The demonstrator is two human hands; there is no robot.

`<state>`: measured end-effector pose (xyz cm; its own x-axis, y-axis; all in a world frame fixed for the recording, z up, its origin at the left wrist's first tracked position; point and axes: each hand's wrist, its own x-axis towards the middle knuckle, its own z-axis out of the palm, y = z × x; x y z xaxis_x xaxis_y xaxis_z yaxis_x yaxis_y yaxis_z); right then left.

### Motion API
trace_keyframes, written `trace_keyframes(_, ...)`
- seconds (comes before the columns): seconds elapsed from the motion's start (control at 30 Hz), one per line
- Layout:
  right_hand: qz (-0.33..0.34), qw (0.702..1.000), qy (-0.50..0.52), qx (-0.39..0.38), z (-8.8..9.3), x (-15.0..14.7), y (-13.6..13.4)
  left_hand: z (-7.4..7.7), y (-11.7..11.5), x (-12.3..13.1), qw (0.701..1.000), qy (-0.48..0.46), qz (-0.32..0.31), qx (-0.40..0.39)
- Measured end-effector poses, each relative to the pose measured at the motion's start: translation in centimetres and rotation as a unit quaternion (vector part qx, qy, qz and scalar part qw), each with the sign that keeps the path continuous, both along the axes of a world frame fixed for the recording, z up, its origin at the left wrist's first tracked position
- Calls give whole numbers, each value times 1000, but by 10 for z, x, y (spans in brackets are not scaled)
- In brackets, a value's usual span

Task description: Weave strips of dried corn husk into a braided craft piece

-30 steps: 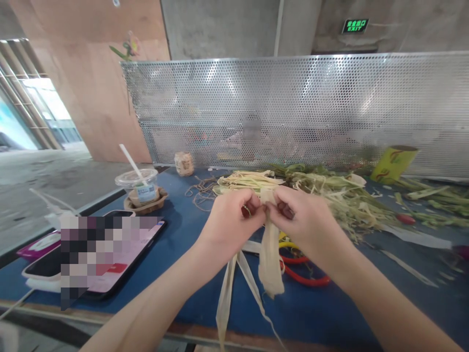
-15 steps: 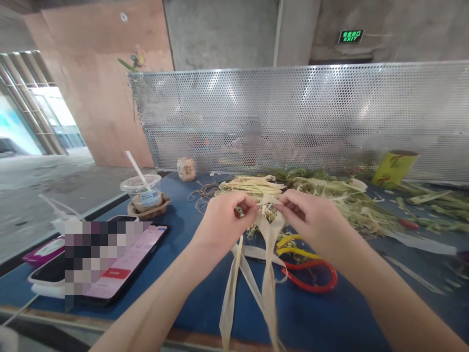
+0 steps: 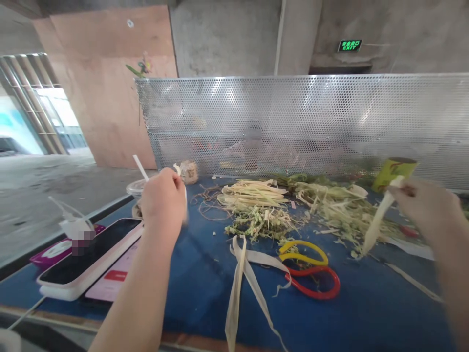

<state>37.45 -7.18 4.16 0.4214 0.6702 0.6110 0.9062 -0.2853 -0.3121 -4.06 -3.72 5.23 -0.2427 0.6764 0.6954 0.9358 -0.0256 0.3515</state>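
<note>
Husk strip point(image 3: 377, 221) pinched in our right hand point(image 3: 427, 205) at 3 o'clock, left hand point(image 3: 163, 198) curled shut at 10 o'clock, contents too blurry, scissors point(image 3: 311, 269) and loose strips point(image 3: 242, 274) between on blue table point(image 3: 366, 313)

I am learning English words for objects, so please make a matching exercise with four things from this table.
1 scissors
2 white phone
3 yellow cup
4 pale strip

a in the right hand
b red and yellow handles
c far right, by the mesh screen
d dark display, on the table's left side

Pairs: 1-b, 2-d, 3-c, 4-a
</note>
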Motion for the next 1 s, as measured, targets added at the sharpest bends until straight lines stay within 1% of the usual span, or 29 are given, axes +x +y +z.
trace_keyframes(0.03,14,1000,1,8,0,1,0,0,-1,1,1000,-3,-16,-2)
trace_keyframes(0.07,24,1000,10,11,2,-4,1,0,-2,4,999,-10,-40,2)
trace_keyframes(0.1,48,999,19,7,4,-15,4,-1,-3,8,998,-20,-63,12)
trace_keyframes(0.17,73,997,27,8,10,-47,17,-4,-5,17,992,-44,-114,38)
trace_keyframes(0.2,86,995,34,22,12,-66,27,-6,-7,21,988,-59,-134,56)
trace_keyframes(0.23,115,992,44,28,14,-86,40,-7,-8,24,982,-76,-161,67)
trace_keyframes(0.3,180,982,54,3,14,-122,70,-9,-10,27,968,-111,-214,75)
trace_keyframes(0.33,216,974,63,-20,12,-138,85,-9,-10,28,960,-127,-238,70)
trace_keyframes(0.4,265,958,84,-64,6,-164,109,-11,-7,28,948,-154,-275,50)
trace_keyframes(0.47,302,939,122,-113,-2,-184,121,-13,-2,29,934,-182,-306,17)
trace_keyframes(0.5,325,925,145,-137,-6,-191,120,-15,1,30,926,-197,-321,-1)
trace_keyframes(0.53,349,909,167,-157,-9,-197,116,-18,4,32,915,-215,-340,-23)
trace_keyframes(0.6,408,867,211,-191,-14,-204,97,-23,9,38,893,-237,-377,-63)
trace_keyframes(0.63,453,833,236,-212,-14,-206,85,-26,10,42,889,-234,-387,-76)
trace_keyframes(0.67,533,757,290,-244,-14,-206,73,-28,10,46,888,-224,-393,-81)
trace_keyframes(0.7,588,698,315,-262,-14,-206,60,-30,10,49,890,-213,-397,-74)
trace_keyframes(0.73,610,673,325,-264,-13,-206,49,-32,8,53,891,-199,-402,-68)
trace_keyframes(0.77,614,667,334,-259,-12,-205,39,-33,7,56,890,-186,-411,-64)
trace_keyframes(0.8,600,675,348,-250,-11,-203,30,-34,5,58,886,-177,-423,-71)
trace_keyframes(0.87,546,708,369,-253,-12,-197,19,-35,2,59,883,-151,-431,-108)
trace_keyframes(0.9,515,725,379,-256,-13,-193,15,-36,0,58,889,-129,-418,-135)
trace_keyframes(0.93,490,735,388,-262,-16,-189,13,-38,-1,58,898,-99,-395,-168)
trace_keyframes(0.97,470,740,400,-267,-20,-185,11,-40,-2,58,908,-59,-363,-201)
trace_keyframes(1.0,459,737,416,-272,-25,-180,11,-43,-4,58,907,-15,-339,-249)
